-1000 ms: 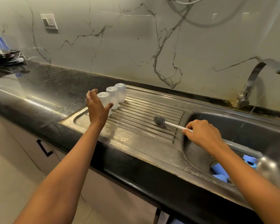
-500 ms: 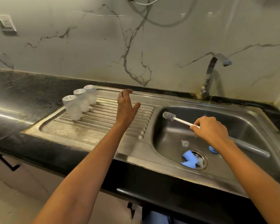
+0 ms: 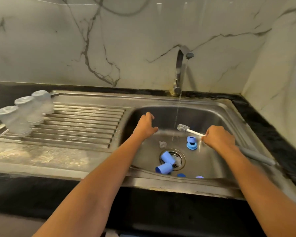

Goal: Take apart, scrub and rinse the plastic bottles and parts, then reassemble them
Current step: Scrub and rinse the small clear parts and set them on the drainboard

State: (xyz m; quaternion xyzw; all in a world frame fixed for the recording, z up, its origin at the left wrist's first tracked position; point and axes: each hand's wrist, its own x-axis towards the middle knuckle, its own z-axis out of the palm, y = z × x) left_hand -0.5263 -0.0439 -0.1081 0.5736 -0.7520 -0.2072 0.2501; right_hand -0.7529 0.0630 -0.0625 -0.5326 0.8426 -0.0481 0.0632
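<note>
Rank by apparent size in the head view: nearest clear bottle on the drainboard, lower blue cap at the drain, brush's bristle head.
1. clear bottle
2. blue cap
3. bristle head, close to the cap and held higher, so unsure.

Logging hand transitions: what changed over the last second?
The left hand came off the nearest of the three bottles on the draining board and moved right, over the basin, empty. The right hand carried the brush from board to beside the tap stream. Its grip and the bottles stayed.
</note>
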